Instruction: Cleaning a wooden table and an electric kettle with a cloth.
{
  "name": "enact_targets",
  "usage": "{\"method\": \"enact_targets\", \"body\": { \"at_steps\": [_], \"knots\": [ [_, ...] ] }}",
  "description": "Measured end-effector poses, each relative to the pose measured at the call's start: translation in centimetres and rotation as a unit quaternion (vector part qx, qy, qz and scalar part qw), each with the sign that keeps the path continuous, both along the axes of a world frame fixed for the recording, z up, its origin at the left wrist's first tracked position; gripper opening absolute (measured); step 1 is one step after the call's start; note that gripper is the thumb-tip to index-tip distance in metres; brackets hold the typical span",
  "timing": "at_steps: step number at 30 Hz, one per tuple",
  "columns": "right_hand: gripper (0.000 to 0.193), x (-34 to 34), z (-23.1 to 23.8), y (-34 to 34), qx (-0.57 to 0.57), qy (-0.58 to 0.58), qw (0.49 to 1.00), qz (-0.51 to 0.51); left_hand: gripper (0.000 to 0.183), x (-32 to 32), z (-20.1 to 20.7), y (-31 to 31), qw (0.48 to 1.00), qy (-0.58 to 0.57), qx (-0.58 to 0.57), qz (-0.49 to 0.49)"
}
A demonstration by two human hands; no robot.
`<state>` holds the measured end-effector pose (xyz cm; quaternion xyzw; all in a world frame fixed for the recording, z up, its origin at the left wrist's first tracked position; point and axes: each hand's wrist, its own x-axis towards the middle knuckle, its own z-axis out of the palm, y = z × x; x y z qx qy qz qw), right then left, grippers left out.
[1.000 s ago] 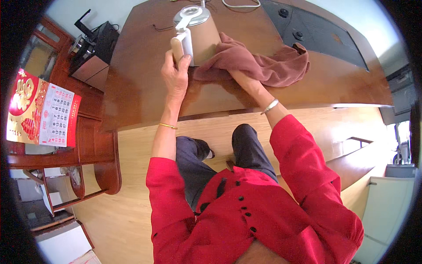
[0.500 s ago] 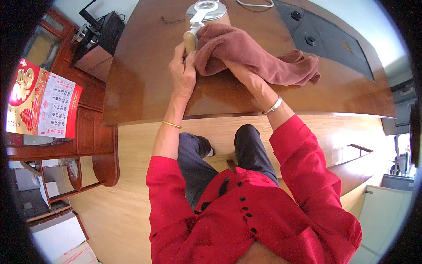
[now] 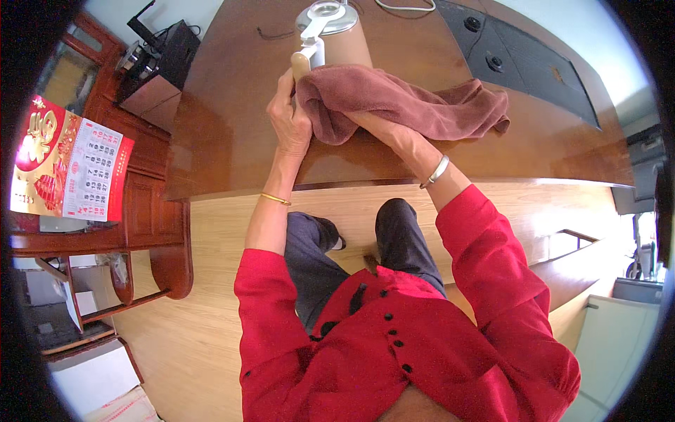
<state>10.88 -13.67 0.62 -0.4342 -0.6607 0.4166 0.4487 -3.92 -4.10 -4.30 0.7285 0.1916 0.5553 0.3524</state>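
A kettle (image 3: pixel 344 48) with a pinkish-beige body, metal lid rim and white top fitting stands on the brown wooden desk. Its handle (image 3: pixel 300 65), cream-coloured on the outside, points toward me. My left hand (image 3: pixel 290 119) is closed around the lower part of this handle. A reddish-brown towel (image 3: pixel 408 98) drapes over my right hand (image 3: pixel 365 121), whose fingers are hidden in the bunched cloth. That bunch presses close against the handle, beside my left hand. The rest of the towel trails to the right across the desk.
A dark panel (image 3: pixel 517 63) with round knobs is set into the desk (image 3: pixel 239 126) at the right. A white cable (image 3: pixel 406 8) lies at the far edge. On the left are a black device (image 3: pixel 165 60), a red calendar (image 3: pixel 77 158) and a wooden cabinet (image 3: pixel 144 211).
My right hand has drawn the towel's bunch nearer to me, down along the handle. More of the kettle's body and white fitting shows. My left hand keeps its hold.
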Motion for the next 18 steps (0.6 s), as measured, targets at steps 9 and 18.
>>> {"method": "enact_targets", "body": {
  "at_steps": [9,18],
  "knots": [
    [0.045,-1.5,-0.6,-3.9,-0.031,0.004,0.992,-0.120,0.027,-0.3,0.7,0.1,0.994,0.012,0.090,0.064],
    [0.047,-2.3,-1.8,-6.1,-0.075,0.002,0.970,-0.231,0.027,-0.5,-0.3,0.3,0.996,0.048,0.052,-0.050]
  ]
}}
